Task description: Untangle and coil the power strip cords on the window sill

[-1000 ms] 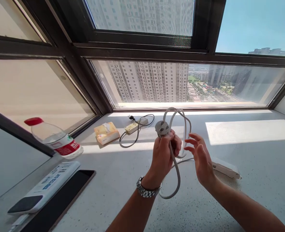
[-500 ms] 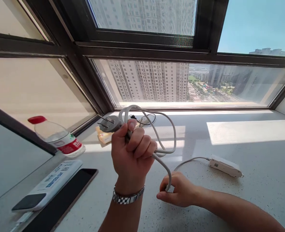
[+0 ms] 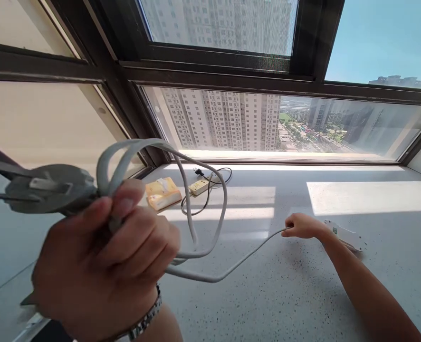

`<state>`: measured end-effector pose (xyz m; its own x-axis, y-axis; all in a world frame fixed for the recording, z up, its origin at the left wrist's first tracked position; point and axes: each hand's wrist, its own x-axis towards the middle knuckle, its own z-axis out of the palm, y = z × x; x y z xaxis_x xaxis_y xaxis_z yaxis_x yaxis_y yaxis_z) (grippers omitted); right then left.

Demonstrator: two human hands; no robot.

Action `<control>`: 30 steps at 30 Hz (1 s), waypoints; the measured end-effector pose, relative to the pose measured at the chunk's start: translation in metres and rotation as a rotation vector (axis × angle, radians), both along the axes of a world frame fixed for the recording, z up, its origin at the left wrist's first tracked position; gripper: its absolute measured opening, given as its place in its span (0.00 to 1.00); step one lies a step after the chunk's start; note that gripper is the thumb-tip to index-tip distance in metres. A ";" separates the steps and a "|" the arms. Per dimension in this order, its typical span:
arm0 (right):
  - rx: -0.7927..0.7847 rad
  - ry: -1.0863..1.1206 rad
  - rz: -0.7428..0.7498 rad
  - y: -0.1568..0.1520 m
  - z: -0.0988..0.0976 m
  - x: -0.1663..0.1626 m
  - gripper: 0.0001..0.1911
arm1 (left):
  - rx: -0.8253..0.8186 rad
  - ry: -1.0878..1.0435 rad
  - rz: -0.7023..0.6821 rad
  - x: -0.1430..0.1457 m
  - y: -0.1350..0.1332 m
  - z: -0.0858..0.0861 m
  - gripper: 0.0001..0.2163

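Close to the camera, my left hand (image 3: 107,266) is closed around a looped white power cord (image 3: 223,209) just behind its grey plug (image 3: 50,188), whose metal prongs point left. Loops of the cord rise above that hand and hang to its right. From there a single strand runs across to my right hand (image 3: 301,225), which pinches it low over the counter. A white power strip (image 3: 346,236) lies just beyond the right hand, partly hidden by the wrist and forearm. The stretch of cord between the right hand and the strip is hidden.
On the speckled white counter (image 3: 253,304), a yellow packet (image 3: 163,193) lies near the window corner. Beside it sits a small cream power strip (image 3: 198,186) with a thin black cord. A dark-framed window (image 3: 232,76) borders the back. At lower left a dark device (image 3: 52,331) shows partly.
My left hand has come left and nearer the camera with the plug and coils, now covering the bottle. My right hand has slid right and away along the cord, up to the white power strip.
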<state>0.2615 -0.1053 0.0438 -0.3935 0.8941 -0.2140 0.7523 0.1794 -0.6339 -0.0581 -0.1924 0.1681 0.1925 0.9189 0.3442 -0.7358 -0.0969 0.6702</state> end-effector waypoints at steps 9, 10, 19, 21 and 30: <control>-0.052 0.692 -0.504 -0.007 0.047 0.043 0.23 | -0.058 0.520 -0.239 0.070 0.007 -0.012 0.10; -0.045 0.765 -0.536 -0.009 0.050 0.045 0.22 | -0.060 0.565 -0.266 0.076 0.010 -0.015 0.12; -0.031 1.371 -0.569 -0.038 0.069 -0.007 0.14 | 0.112 0.903 -0.247 0.133 0.030 -0.054 0.11; -0.021 1.426 -0.541 -0.048 0.069 -0.022 0.18 | 0.147 0.936 -0.151 0.139 0.034 -0.065 0.10; 0.082 1.263 -0.271 -0.071 0.053 -0.052 0.43 | 0.270 1.010 0.211 0.144 0.048 -0.075 0.11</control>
